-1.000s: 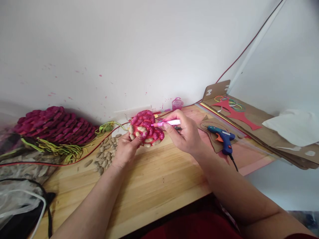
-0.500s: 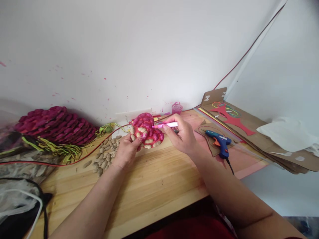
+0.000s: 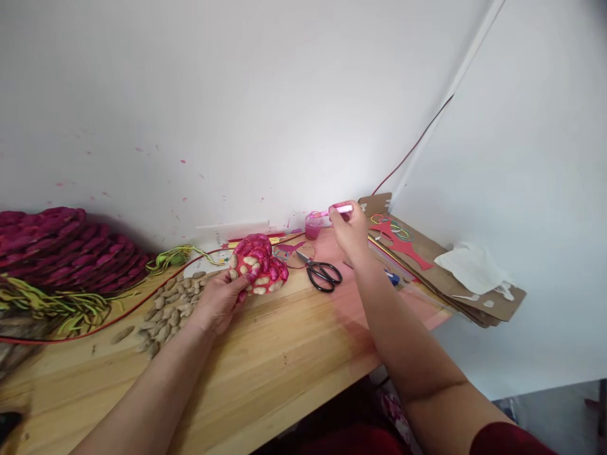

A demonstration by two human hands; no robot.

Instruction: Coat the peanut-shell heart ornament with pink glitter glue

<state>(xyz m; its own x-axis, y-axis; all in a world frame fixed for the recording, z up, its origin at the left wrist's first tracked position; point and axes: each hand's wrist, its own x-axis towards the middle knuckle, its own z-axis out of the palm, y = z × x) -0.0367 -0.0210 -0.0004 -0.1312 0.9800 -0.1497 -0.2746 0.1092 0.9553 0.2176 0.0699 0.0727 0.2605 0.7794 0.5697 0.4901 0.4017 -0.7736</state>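
Note:
My left hand (image 3: 219,298) grips a round red disc covered with peanut shells (image 3: 258,264), many painted glittery pink, and holds it tilted just above the wooden table (image 3: 284,354). My right hand (image 3: 349,226) is reached out to the back of the table, pinching a thin pink-and-white brush (image 3: 337,210). The brush tip is at a small pot of pink paint (image 3: 313,225) by the wall.
Black scissors (image 3: 323,275) lie right of the disc. A pile of plain peanut shells (image 3: 171,303) lies to its left, with a heap of pink painted pieces (image 3: 61,246) and green-yellow strands (image 3: 61,306) beyond. Cardboard sheets (image 3: 441,272) with red cut-outs are stacked at the right.
My right hand has left the disc and carried the brush back and right to the paint pot. The view has swung right, and the scissors have come into sight.

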